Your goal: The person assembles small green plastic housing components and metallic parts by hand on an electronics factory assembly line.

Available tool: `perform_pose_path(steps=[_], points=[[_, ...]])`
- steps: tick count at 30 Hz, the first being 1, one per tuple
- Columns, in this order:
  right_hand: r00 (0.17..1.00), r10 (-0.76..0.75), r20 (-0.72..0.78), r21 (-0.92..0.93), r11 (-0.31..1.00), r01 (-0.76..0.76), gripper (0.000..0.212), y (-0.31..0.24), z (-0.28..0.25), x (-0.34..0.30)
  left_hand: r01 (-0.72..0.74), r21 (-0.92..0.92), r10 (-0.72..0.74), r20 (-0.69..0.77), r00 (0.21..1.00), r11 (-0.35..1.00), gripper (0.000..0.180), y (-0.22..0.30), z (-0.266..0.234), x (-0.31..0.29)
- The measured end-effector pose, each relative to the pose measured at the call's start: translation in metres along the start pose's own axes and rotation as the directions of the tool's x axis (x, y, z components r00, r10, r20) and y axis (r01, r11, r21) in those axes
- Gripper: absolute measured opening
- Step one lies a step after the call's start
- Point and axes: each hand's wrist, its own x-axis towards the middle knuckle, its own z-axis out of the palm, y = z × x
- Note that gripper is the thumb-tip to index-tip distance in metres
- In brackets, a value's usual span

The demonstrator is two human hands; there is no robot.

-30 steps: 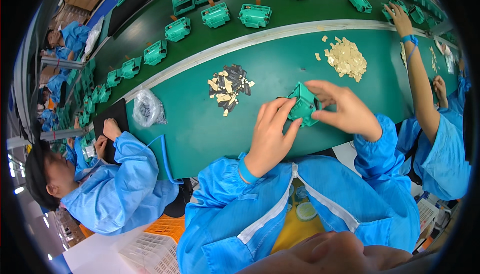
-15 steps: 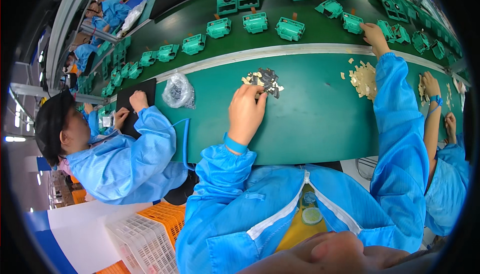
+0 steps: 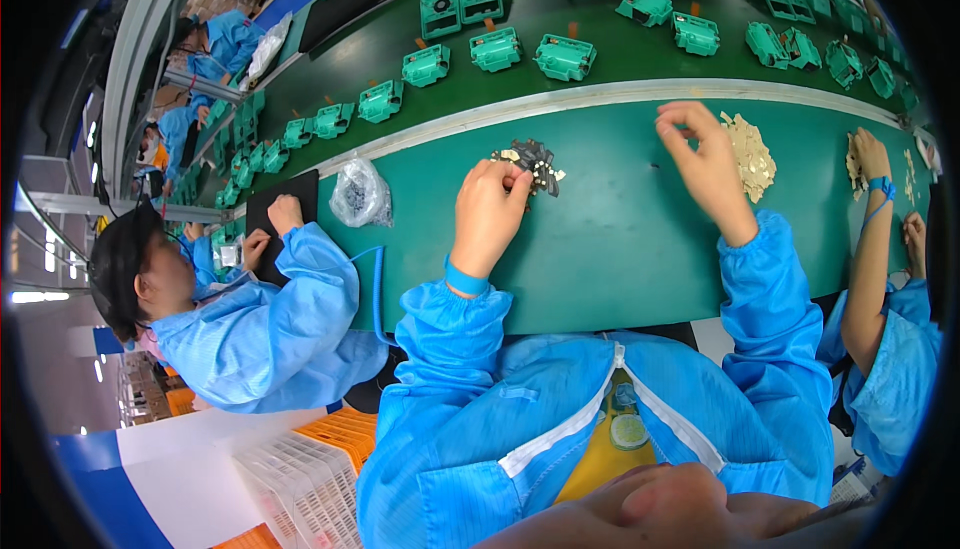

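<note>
Tabletop: smooth green, stretching left to right before the person, with a pale rail along its far side.
Far strip: darker green, beyond the rail, carrying a curved row of green housings, some with brown tabs standing up behind them.
Mixed pile: dark and cream pieces, left of the middle on the tabletop.
Left hand: at the near left edge of the mixed pile, fingertips drawn in close to the thumb; whether a piece is pinched there cannot be told. A blue band circles the wrist.
Cream pile: flat pale pieces, farther right on the tabletop.
Right hand: raised just left of the cream pile, fingers bent in a narrow curl; whether they hold something small cannot be told.
Clear bag: well left of the mixed pile, small dark bits inside.
Blue coiled cord: near left, hanging over the tabletop edge.
Neighbours: one co-worker at left beside a black mat; another at right, hand by further cream pieces.
</note>
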Motion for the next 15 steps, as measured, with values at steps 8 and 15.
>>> perform_pose_path(steps=[8, 15], points=[[0.936, -0.240, 0.258, -0.002, 0.969, 0.249, 0.027, -0.005, 0.008, -0.024, 0.079, 0.051, -0.085, 0.121, 0.989, 0.996, 0.023, 0.059, -0.006, 0.007], [0.921, -0.224, 0.319, 0.129, 0.973, 0.192, 0.053, 0.000, 0.022, -0.035, 0.042, -0.175, 0.008, 0.277, 0.961, 0.984, 0.023, 0.091, 0.042, 0.018]])
